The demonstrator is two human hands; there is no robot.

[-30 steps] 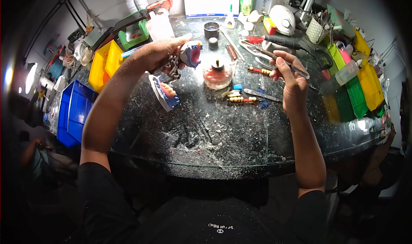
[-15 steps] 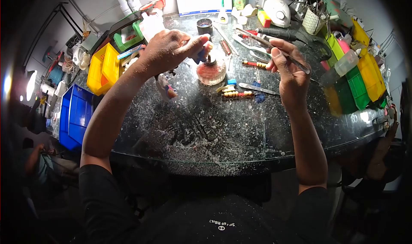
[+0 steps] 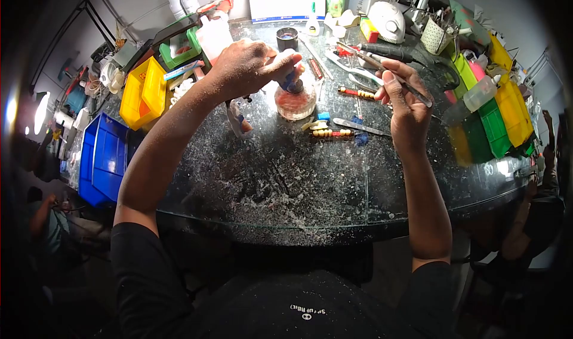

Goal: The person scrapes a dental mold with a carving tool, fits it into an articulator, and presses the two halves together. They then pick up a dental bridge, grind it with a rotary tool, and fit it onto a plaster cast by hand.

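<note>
My left hand (image 3: 253,67) is closed on a small blue piece (image 3: 290,82), its exact kind partly hidden by the fingers. The piece is right over the neck of a glass spirit lamp (image 3: 295,105) with reddish liquid, and covers the wick. Whether a flame burns cannot be seen. My right hand (image 3: 406,97) grips a slim metal wax knife (image 3: 375,63) between thumb and fingers, tilted with its far end up and left. Under the right hand lie strips of artificial teeth (image 3: 333,133) and a flat metal spatula (image 3: 361,126). A clear and pink dental piece (image 3: 240,123) stands below my left wrist.
Yellow (image 3: 143,94) and blue bins (image 3: 102,160) line the left side. Green and yellow bins (image 3: 514,109) stand at right. Pliers (image 3: 343,61), a black handpiece (image 3: 385,52), a black cup (image 3: 287,39) and a white device (image 3: 387,21) are at the back. White debris covers the dark tabletop (image 3: 280,184).
My left hand has lowered slightly, bringing the blue piece down over the lamp's neck. My right hand keeps its grip on the knife, nearly in place. The view has shifted a little.
</note>
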